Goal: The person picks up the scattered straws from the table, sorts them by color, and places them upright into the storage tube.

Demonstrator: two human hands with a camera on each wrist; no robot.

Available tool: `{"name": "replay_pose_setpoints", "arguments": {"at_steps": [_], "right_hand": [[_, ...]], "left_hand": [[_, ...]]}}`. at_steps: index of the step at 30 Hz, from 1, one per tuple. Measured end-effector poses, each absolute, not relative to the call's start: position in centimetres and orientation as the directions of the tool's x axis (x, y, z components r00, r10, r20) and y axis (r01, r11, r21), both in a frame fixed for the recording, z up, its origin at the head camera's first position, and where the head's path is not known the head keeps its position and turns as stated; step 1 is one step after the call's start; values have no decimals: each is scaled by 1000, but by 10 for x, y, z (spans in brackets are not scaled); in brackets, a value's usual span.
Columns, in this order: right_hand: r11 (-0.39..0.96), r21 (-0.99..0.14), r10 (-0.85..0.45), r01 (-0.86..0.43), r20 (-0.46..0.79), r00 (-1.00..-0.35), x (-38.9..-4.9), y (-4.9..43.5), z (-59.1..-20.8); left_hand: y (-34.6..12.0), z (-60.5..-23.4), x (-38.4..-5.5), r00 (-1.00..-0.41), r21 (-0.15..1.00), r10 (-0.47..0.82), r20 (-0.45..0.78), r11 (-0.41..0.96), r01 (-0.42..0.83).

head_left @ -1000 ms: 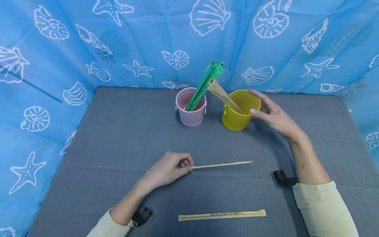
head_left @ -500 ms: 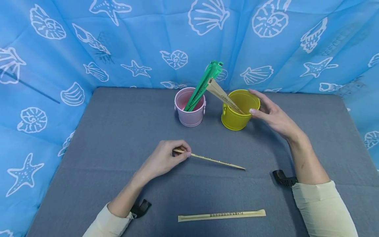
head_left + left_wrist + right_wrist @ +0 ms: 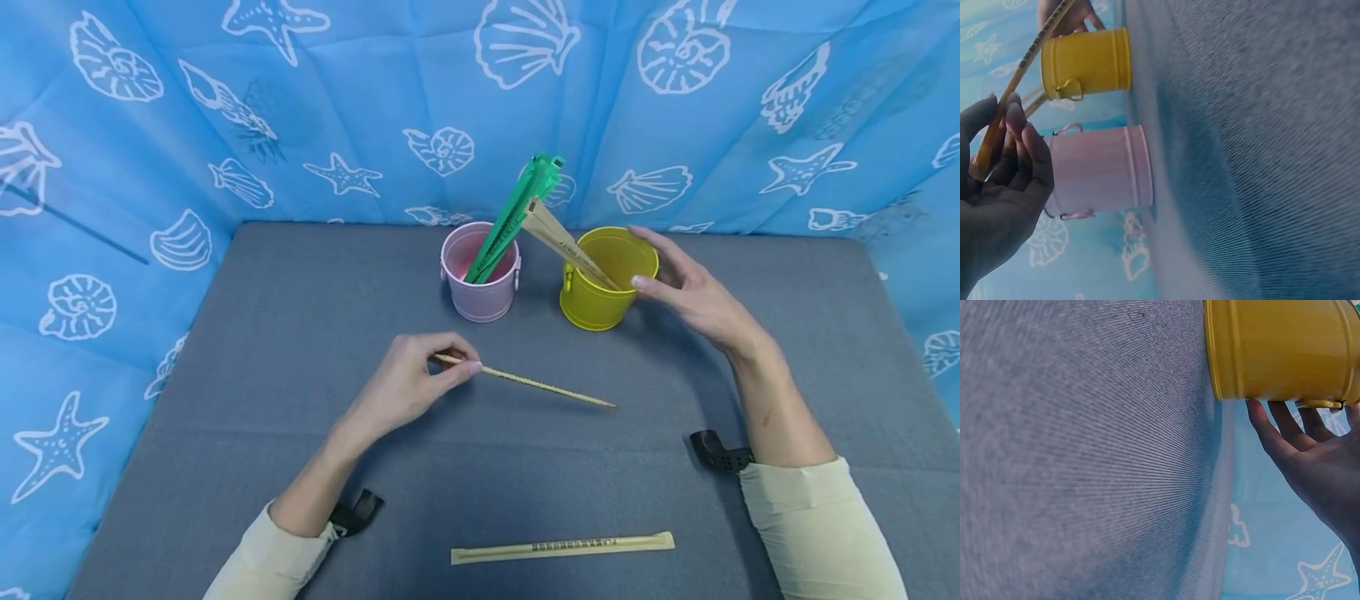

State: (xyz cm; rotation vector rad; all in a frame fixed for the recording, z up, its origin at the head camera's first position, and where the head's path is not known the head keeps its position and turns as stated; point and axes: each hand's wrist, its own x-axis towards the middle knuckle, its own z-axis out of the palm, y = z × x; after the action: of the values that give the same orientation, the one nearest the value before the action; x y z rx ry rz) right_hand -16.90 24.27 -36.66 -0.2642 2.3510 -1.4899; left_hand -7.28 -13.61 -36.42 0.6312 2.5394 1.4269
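Observation:
My left hand (image 3: 411, 379) pinches a beige paper-wrapped straw (image 3: 543, 385) near its left end, between thumb and fingers. The straw slants above the table, its far tip pointing right. In the left wrist view the wrapped straw (image 3: 1027, 59) shows printed characters, with the left hand (image 3: 1007, 169) curled around its lower part. At the back, my right hand (image 3: 693, 292) holds the right side of a yellow bucket (image 3: 597, 308), thumb by the rim. The right wrist view shows the right hand's (image 3: 1316, 450) fingertips at the yellow bucket's (image 3: 1285, 350) side. Beige wrapped straws (image 3: 562, 237) lean out of that bucket.
A pink bucket (image 3: 482, 300) holding green wrapped straws (image 3: 517, 217) stands left of the yellow one. Another beige wrapped straw (image 3: 562, 547) lies near the front of the grey table (image 3: 262, 333). Behind hangs a blue shell-print curtain (image 3: 375, 83).
My left hand has lifted the wrapped straw and carried it away from the front edge and slightly left; its far tip has swung toward the front. The right hand stays on the bucket.

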Motion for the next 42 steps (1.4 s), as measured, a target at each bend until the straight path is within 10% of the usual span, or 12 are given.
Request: {"name": "replay_pose_setpoints", "arguments": {"at_steps": [42], "right_hand": [[409,-913,-359,-1,-159,-920,-170,247,-367]], "left_hand": [[-119,-315,-139,-872,837,128,472,247,489]]}}
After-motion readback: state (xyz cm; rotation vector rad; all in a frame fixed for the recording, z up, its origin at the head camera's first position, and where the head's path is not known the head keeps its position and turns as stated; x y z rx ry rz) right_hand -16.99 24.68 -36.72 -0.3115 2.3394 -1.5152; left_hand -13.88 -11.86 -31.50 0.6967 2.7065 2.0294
